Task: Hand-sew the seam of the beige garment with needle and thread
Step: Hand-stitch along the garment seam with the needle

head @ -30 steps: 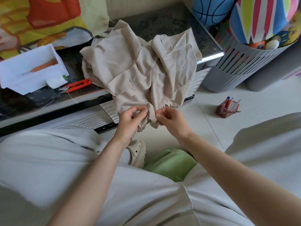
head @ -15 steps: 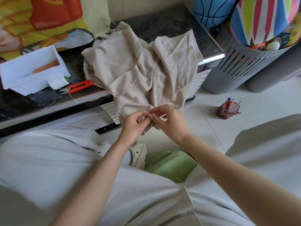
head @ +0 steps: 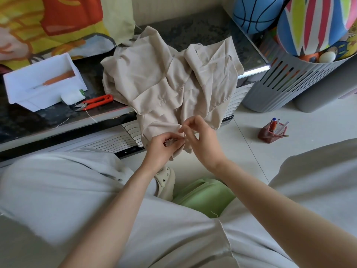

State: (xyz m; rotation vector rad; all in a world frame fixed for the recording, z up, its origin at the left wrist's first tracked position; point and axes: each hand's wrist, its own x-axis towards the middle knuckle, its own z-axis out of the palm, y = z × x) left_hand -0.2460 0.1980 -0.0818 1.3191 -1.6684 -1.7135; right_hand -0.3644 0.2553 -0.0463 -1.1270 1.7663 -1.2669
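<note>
Below the table's front edge, the left hand (head: pixel 163 148) pinches the hanging hem of the beige garment (head: pixel 164 82). The right hand (head: pixel 202 144), close beside it, pinches the needle (head: pixel 185 135) at the fabric. The garment's bulk lies heaped on the table (head: pixel 202 29), with red snips (head: pixel 96 101) to its left.

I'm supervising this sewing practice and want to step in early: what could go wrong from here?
1. A pricked finger: the left hand pinches the beige garment right beside the right hand, which seems to pinch the needle.
2. The garment hangs over the table edge; a hard pull might drag it to the floor.
3. The red thread snips lie near that edge and could get swept off.
</note>
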